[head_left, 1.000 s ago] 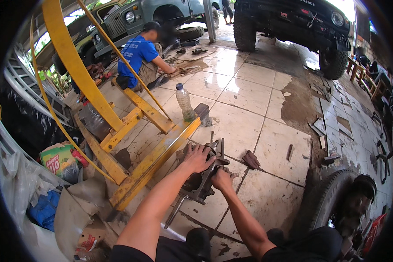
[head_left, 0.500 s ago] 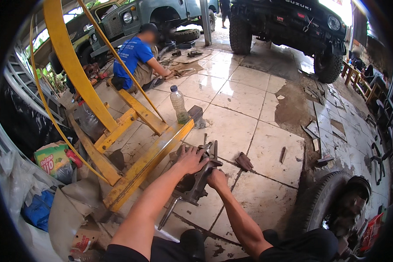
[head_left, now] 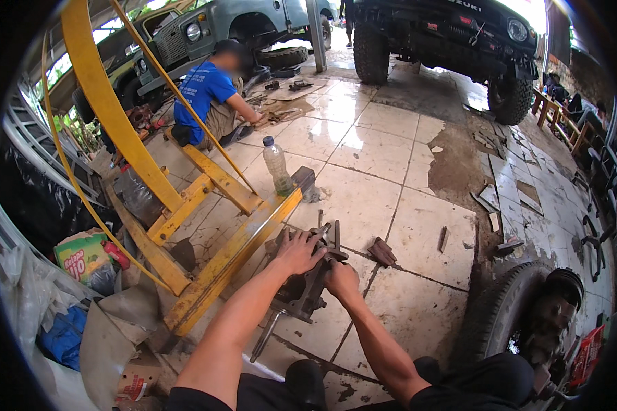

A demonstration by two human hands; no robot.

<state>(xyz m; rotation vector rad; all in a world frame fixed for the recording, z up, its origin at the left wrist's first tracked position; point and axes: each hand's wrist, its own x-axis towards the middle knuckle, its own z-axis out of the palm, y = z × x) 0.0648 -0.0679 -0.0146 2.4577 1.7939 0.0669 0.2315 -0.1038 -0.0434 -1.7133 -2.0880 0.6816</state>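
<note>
A greasy dark metal gearbox housing (head_left: 298, 291) lies on the tiles in front of me, with a bare steel shaft (head_left: 266, 335) sticking out toward me and another short shaft end at its far side. Across its top my left hand (head_left: 299, 252) lies with the fingers spread, touching the metal. My right hand (head_left: 341, 279) is closed in a fist against the housing's right side; whatever it grips is hidden by the fingers. Just right of the housing, a brown broken block (head_left: 382, 251) sits on the floor.
A yellow steel frame (head_left: 233, 264) stands close on the left, with a plastic bottle (head_left: 277, 166) by its far end. A tyre (head_left: 504, 312) lies at the near right. A person in blue (head_left: 206, 96) crouches at the far left; a dark vehicle (head_left: 445, 48) stands ahead.
My right fist has shifted very slightly against the housing. The whole view has moved a little; my left hand and the housing keep their places.
</note>
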